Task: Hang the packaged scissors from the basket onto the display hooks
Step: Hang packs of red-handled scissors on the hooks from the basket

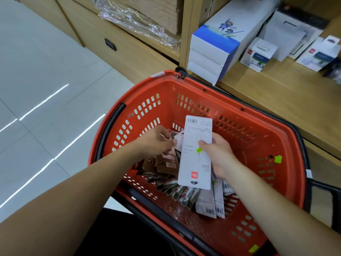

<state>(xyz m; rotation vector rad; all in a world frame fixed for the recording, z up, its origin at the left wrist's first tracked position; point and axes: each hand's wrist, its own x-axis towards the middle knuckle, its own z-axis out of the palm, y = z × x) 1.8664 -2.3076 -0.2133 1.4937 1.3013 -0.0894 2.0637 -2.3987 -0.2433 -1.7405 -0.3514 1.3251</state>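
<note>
A red plastic basket [239, 115] with black handles sits low in front of the shelves. Inside it lie several packaged scissors [177, 189], fanned out over its bottom. My right hand [219, 156] holds one white package [196, 163] upright above the pile, its printed back towards me, thumb on the card. My left hand [158, 141] reaches into the basket and pinches another package [177, 138] by its edge, beside the white one. No display hooks are in view.
A wooden shelf [276, 93] runs along the right, with a stack of white-and-blue boxes [217, 45] and small white product boxes [258, 52]. Wooden drawers [110, 45] and wrapped cardboard [140, 17] stand behind the basket. Grey tiled floor [40, 89] lies to the left.
</note>
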